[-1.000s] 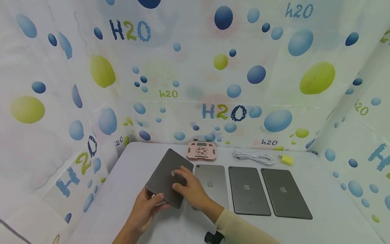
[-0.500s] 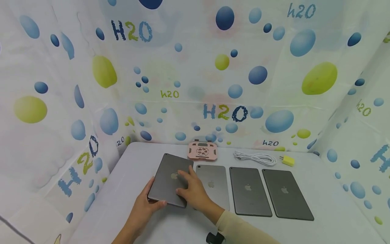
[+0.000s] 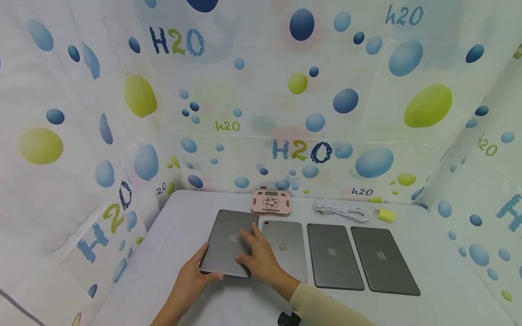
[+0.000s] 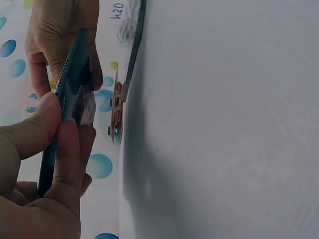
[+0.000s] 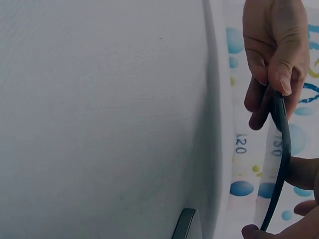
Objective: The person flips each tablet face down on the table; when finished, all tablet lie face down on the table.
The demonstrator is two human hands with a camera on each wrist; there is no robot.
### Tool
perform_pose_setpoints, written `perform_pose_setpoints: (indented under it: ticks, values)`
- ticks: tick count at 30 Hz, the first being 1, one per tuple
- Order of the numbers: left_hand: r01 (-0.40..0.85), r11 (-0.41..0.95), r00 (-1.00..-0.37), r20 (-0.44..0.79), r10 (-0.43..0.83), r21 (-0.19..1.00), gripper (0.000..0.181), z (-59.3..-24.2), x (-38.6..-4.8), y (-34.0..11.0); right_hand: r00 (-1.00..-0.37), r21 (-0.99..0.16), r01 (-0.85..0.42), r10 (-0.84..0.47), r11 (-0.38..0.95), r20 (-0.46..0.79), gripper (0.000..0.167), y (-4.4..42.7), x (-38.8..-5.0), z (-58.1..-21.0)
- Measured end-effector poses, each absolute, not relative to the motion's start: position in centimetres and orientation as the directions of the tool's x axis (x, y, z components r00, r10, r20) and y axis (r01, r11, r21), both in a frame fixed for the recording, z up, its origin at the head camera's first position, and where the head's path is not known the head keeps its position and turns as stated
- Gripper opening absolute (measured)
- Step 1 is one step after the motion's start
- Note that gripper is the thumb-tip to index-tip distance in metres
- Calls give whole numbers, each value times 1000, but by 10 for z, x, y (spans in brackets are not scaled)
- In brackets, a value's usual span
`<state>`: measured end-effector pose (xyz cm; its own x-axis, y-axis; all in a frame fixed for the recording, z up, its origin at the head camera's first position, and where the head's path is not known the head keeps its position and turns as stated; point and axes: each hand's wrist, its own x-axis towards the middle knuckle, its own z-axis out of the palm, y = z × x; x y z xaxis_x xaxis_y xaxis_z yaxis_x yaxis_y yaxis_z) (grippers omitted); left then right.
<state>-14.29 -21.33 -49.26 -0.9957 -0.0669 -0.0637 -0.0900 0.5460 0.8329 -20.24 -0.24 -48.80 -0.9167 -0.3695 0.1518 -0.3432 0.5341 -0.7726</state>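
A dark grey tablet [image 3: 222,240], an apple logo on its back, is held back side up at the left of the table. My left hand [image 3: 188,280] grips its near-left corner, thumb at the near edge. My right hand [image 3: 263,258] has fingertips on the back near the logo. Seen edge-on in the left wrist view, the tablet [image 4: 75,69] sits between fingers on both faces, off the tabletop. In the right wrist view, fingers of the right hand [image 5: 294,219] reach round its edge. Its screen side is mostly hidden.
A silver tablet [image 3: 291,253] and two dark grey tablets [image 3: 334,262], [image 3: 385,267] lie in a row to the right. Behind them are a pink folding stand [image 3: 271,201], a coiled white cable [image 3: 342,211] and a yellow charger plug [image 3: 385,215]. A patterned curtain hangs around the white table [image 3: 444,253].
The tablet has tipped flatter and turned more upright in the head view, its far edge lower. The left hand has turned with it; the right hand stays on its back.
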Motion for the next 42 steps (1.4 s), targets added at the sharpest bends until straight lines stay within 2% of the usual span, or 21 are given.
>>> perform_pose_setpoints:
  ticks: [5, 10, 26, 34, 42]
  values:
    - [-54, 653, -998, -26, -52, 756, 124, -493, -148, -215, -915, -756, -348, -377, 555, 145, 77, -5, -203, -488]
    - [-41, 710, -999, -19, -39, 703, 119, -493, -152, -219, -912, -752, -358, -380, 553, 155, 78, -7, -205, -490]
    - [-41, 767, -999, -50, -11, 640, 113, -501, -157, -217, -911, -760, -318, -404, 566, 81, 80, -10, -213, -502]
    - [-65, 764, -995, -99, -2, 642, 110, -499, -159, -216, -898, -734, -327, -437, 595, 46, 85, -9, -221, -505]
    - [-53, 803, -994, -110, 16, 594, 103, -495, -161, -216, -899, -715, -313, -439, 626, 9, 85, -14, -221, -503]
